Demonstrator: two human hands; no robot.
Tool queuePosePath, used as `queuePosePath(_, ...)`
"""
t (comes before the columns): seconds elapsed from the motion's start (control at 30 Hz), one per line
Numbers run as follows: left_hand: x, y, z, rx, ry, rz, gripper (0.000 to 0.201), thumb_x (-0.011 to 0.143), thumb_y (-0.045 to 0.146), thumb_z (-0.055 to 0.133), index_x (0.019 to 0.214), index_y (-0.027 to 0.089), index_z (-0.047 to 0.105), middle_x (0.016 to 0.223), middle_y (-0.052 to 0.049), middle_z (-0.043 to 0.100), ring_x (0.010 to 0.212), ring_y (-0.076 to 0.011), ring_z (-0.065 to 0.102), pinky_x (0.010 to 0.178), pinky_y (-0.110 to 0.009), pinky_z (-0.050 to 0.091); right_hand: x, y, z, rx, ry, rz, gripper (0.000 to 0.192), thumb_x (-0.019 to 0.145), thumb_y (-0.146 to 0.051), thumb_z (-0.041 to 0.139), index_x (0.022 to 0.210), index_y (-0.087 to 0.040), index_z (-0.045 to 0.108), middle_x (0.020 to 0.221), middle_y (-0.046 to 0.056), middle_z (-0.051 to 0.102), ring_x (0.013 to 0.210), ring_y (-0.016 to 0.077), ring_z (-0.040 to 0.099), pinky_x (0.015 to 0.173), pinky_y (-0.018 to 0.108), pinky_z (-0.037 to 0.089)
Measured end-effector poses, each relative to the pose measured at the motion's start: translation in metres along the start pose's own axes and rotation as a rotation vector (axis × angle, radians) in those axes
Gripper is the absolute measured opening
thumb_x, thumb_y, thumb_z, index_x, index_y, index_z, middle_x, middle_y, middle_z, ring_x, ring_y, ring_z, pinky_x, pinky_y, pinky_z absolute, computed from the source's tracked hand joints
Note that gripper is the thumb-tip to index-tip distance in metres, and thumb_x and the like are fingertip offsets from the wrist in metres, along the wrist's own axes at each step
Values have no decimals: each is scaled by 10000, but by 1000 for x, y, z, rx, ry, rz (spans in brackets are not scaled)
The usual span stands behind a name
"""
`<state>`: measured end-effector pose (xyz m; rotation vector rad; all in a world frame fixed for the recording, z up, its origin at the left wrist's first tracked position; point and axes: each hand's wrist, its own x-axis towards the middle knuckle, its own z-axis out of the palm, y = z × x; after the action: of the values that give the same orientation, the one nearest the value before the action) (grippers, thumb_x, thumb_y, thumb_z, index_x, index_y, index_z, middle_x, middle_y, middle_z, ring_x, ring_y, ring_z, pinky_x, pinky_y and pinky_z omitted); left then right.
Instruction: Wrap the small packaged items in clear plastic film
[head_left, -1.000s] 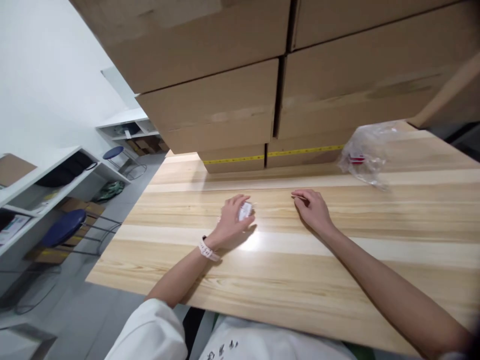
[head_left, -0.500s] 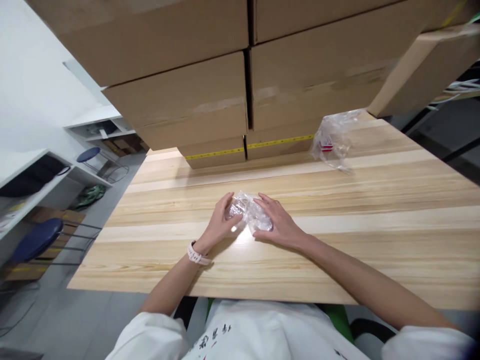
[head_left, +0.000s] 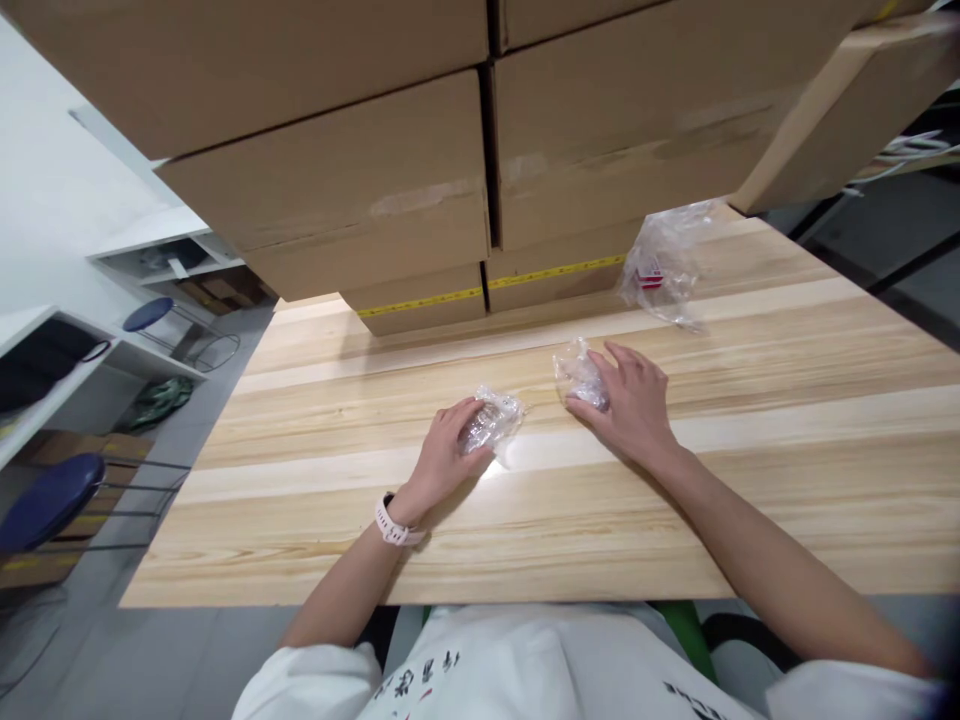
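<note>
The left grip [head_left: 444,455] curls around a crumpled clear packet [head_left: 496,418] over the counter [head_left: 585,540]; at that packet's two o'clock, the right grip [head_left: 636,402] pinches a second clear packet [head_left: 576,372], cardboard boxes [head_left: 360,195] stacked toward twelve.

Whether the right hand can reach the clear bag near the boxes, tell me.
Likely yes: only tabletop shows between the right hand and the clear bag, though that hand holds a crinkled packet.

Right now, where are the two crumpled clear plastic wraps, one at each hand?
Left clear plastic wrap [head_left: 495,420]: head view, its crumpled middle.
Right clear plastic wrap [head_left: 579,374]: head view, its visible middle.
</note>
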<state>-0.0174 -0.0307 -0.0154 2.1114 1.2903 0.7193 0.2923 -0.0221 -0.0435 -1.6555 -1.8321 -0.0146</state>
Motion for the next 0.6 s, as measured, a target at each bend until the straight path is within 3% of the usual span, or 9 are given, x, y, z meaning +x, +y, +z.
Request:
queuePosePath(0.1,-4,1,-2,-75,-6,-11,661,808,384,808,1415,264,575,1495,-127,557,1374,-344,493,1163,-522,372,-8,-28,-8,49,52,-115,546,891,-430,686,1393,-248,571,1513,137,507,1412,382,417,1158,608,301)
queuePosePath(0.23,-7,6,-5,-259,-1,-94,588,878,399,743,1419,245,569,1470,-137,573,1330,-314,544,1136,-488,414,-26,-65,0,292,-103,-293,444,962,-312,596,1404,-282,567,1431,108,587,1342,315,525,1133,544,408)
queuePosePath(0.4,-8,12,-11,-531,-55,-262,667,815,420,815,1414,242,581,1464,-137,580,1319,-314,565,1136,-471,425,-32,-78,19,498,-298,-201,664,935,-313,624,1557,-289,393,1550,112,479,1416,308,472,1145,539,437)
queuePosePath(0.5,-8,17,-11,-796,-157,-321,761,744,463,874,1419,270,581,1479,-144,565,1351,-333,543,1109,-467,454,-29,-84,17,631,-240,-115,622,907,-221,606,1506,-311,462,1469,81,564,1366,278,530,1133,490,461)
queuePosePath(0.6,-8,24,-9,-1148,-345,-406,779,764,628,804,1422,276,582,1454,-151,594,1295,-362,596,1073,-508,481,-26,-93,10,715,-146,-50,576,915,-229,619,1470,-335,507,1430,70,593,1189,255,641,1053,457,525)
